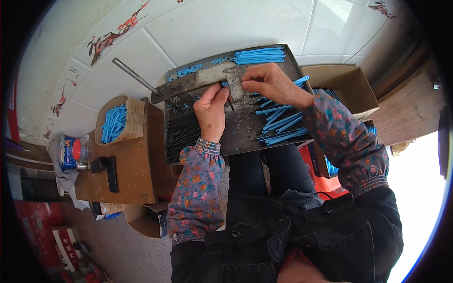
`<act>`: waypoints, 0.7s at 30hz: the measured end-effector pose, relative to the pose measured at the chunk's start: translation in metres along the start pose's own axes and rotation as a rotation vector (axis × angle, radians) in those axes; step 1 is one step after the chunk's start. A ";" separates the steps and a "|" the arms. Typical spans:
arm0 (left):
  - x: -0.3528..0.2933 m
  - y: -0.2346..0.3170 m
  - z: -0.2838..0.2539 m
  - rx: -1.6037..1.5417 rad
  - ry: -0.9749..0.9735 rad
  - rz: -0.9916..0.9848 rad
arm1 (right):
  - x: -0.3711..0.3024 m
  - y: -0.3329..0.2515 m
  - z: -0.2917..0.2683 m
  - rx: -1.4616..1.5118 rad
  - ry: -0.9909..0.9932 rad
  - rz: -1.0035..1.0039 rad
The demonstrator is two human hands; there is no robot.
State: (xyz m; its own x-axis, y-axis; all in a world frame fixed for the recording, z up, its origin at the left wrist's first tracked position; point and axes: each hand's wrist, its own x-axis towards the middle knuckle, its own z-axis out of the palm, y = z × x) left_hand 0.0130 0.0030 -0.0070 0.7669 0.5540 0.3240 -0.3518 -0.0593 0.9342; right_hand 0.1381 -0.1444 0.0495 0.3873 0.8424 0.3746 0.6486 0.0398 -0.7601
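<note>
Over a dark metal tray [245,144], my left hand [211,118] pinches a thin dark stick [231,104] against the left side of an upright worn metal block [234,85]. A bit of blue shows just above its fingertips. On the block's other side, my right hand [276,85] is closed, thumb and forefinger pressed together at the block's edge; what they hold, if anything, is hidden. Below my left hand lies a pile of thin black sticks [181,134]. Loose blue sticks with black ends [281,123] lie below my right hand. Beyond them is a neat blue stack [259,55].
A metal bar [177,88] crosses the tray, with an upright rod [134,74] at its left end. A cut-open carton of blue pieces [113,123] sits on a wooden cabinet [137,172]. At right stands a cardboard box [347,85]; a tiled wall rises behind.
</note>
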 end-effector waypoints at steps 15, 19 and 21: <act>-0.058 0.210 0.026 -0.158 -0.556 0.337 | -0.038 0.033 -0.049 -0.618 -0.224 -0.204; -0.061 0.199 0.023 -0.301 -0.591 0.330 | -0.052 0.009 -0.026 -0.590 -0.266 -0.163; -0.065 0.202 0.030 -0.384 -0.631 0.346 | -0.062 -0.002 -0.031 -0.596 -0.260 -0.166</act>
State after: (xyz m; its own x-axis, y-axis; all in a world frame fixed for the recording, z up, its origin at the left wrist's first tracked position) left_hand -0.0917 -0.0696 0.1653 0.6990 -0.0226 0.7147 -0.6955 0.2108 0.6869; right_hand 0.1330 -0.2135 0.0445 0.1294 0.9556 0.2648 0.9658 -0.0609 -0.2522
